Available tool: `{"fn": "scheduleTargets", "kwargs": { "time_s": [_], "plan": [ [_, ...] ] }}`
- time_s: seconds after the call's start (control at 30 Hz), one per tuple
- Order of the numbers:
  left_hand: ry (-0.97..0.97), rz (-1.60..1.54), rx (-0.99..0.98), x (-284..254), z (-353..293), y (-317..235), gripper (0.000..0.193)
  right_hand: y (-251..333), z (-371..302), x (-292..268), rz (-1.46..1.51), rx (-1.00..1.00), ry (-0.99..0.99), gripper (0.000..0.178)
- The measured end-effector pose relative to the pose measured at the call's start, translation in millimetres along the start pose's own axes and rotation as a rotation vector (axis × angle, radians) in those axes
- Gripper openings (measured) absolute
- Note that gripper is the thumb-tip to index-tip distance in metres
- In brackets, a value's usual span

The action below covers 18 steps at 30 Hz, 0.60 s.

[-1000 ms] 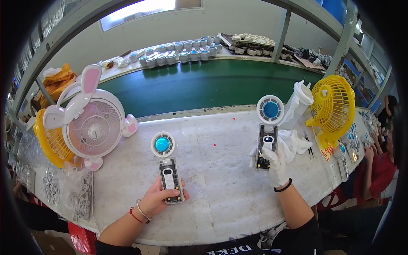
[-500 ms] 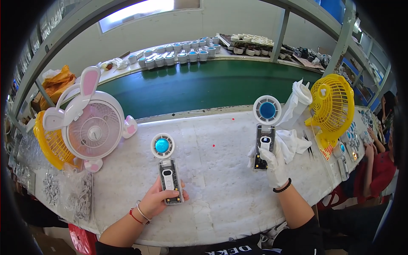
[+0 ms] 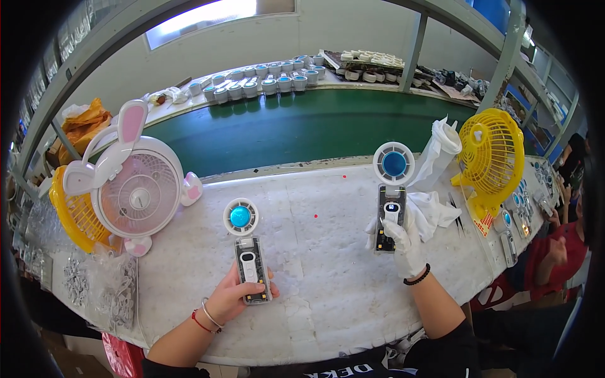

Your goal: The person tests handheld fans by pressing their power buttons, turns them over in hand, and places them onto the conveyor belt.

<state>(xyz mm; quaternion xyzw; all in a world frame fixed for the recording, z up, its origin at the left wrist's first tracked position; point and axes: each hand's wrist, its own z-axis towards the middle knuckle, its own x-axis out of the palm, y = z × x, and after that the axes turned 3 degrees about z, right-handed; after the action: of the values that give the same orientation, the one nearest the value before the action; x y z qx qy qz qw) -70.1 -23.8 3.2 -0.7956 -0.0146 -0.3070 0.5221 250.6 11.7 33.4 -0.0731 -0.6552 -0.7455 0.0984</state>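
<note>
Right fan (image 3: 392, 193) has shifted slightly left; its display (image 3: 392, 207) reading has changed. Gloved right hand (image 3: 408, 247) grips it over the table (image 3: 321, 271), beside the cloth (image 3: 438, 219). Bare left hand (image 3: 232, 295) holds the left fan (image 3: 250, 252), thumb across its front. Caution: slack glove fabric could let the right fan slip; stray thumb pressure could alter either fan's setting.

R: lit wht digits (image 3: 392, 207) on dk display (image 3: 392, 211) of handheld fan (image 3: 389, 222) | near ctr: wht lettering (image 3: 346, 370) on blk shirt (image 3: 277, 372)
</note>
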Motion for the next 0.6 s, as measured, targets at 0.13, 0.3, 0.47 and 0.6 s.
{"fn": "scheduleTargets", "kwargs": {
  "time_s": [0.13,0.3,0.47,0.6],
  "plan": [
    [-0.011,0.004,-0.005,-0.4,-3.0,-0.8,0.052,-1.1,0.9,1.9,0.012,0.016,0.011,0.033],
    [-0.004,0.002,-0.012,-0.7,-0.4,0.1,0.052,-5.2,1.4,-1.8,0.003,0.009,0.008,0.033],
    [-0.004,0.004,-0.011,-0.5,-2.2,-0.9,0.053,-6.7,2.6,0.5,-0.056,0.004,-0.018,0.033],
    [-0.001,0.003,-0.019,0.2,-0.3,-1.0,0.053,-7.2,3.7,-2.0,-0.059,0.036,-0.013,0.033]
  ]
}}
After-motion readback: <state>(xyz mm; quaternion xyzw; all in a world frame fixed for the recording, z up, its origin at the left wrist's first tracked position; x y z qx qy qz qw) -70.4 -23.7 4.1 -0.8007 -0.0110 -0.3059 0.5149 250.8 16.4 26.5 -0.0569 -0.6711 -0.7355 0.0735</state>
